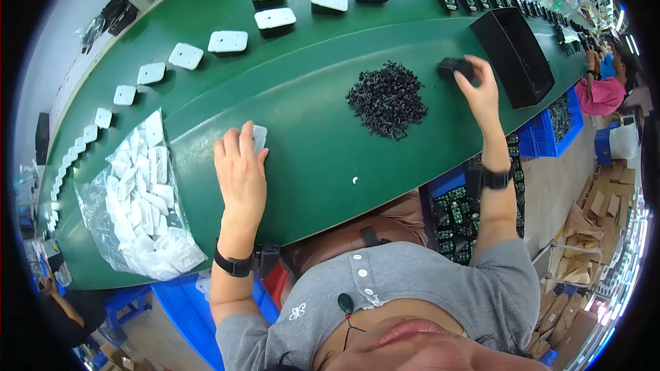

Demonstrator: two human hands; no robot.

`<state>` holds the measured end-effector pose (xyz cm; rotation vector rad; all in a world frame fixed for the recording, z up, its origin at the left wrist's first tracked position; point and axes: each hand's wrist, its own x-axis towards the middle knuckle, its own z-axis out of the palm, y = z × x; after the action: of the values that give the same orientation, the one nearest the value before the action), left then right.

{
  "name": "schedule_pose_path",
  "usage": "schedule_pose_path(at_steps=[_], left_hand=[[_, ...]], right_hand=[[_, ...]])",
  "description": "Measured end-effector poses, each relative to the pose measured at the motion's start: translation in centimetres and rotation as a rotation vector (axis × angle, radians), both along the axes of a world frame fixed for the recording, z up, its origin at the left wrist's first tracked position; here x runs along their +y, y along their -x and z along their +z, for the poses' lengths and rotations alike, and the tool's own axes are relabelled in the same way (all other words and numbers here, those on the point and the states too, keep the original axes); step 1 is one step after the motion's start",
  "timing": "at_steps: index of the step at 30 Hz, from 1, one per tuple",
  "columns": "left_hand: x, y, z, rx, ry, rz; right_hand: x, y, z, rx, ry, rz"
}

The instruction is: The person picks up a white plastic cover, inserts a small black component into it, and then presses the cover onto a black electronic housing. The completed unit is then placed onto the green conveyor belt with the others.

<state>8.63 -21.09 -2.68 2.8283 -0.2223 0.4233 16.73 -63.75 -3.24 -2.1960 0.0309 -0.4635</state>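
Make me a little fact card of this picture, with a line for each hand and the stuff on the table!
Left hand: fingers at a pale piece; grip unclear
Right hand: holding a black part
Table: green
Between hands: heap of tiny black pieces
Left side: clear bag of white pieces
Right side: open black box
Far side: white-topped parts

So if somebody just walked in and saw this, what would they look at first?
Probably the dark heap of tiny black bits, standing out on the green table between the two hands. Next might be the curving line of white-topped blocks across the table's far side, and the clear bag full of white pieces on the left. The right fingers hold a black block just right of the heap.
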Motion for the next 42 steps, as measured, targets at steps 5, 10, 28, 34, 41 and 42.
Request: schedule_pose_path(at_steps=[5,10,28,34,41,42], left_hand=[[0.2,1.8,-0.1,-0.013,0.158,-0.207],[0.0,2.6,-0.5,-0.003,0.45,-0.336],[2.6,4.7,-1.7,-0.071,0.756,-0.09],[-0.6,5.0,0.9,0.284,1.718,-0.218],[-1.9,4.9,0.0,0.264,1.973,-0.01],[-2.1,5.1,-0.2,0.262,1.96,0.015]], right_hand=[[0.2,3.7,-0.2,-0.012,0.223,-0.055],[9.5,4.5,3.1,-0.028,-0.113,0.342],[25.1,4.8,2.6,0.066,0.047,0.99],[24.0,6.6,2.4,0.753,-1.0,0.837],[25.1,8.2,1.6,-0.111,-0.205,0.617],[25.0,8.5,1.8,-0.21,-0.172,0.593]])
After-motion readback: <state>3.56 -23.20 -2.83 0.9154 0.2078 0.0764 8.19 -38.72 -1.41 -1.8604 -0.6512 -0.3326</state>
